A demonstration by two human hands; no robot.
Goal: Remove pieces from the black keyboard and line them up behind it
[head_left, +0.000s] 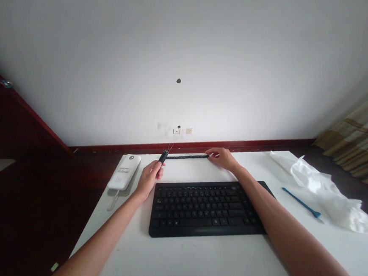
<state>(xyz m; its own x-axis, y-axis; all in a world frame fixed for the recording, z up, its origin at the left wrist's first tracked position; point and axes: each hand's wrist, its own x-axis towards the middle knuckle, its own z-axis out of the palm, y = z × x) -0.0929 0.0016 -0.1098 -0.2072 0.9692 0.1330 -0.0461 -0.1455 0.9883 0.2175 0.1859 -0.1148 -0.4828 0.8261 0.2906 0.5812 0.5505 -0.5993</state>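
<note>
My left hand [151, 176] is closed around the black handle of a keycap puller [163, 156], held upright with thin wire loops at its top end. Along the far edge of the white table runs a line of small black keycaps [187, 157]. At the right end of that line, my right hand [222, 158] pinches what looks like a keycap; the fingers partly hide it. The black keyboard [197, 207] lies flat between my arms, and my right forearm covers part of its right side.
A white power bank [124, 173] with a short cable lies at the table's left edge. On the right are a blue brush-like tool [301, 202] and a crumpled white plastic bag [323, 187]. A wall with sockets [183, 131] rises behind the white table [193, 262].
</note>
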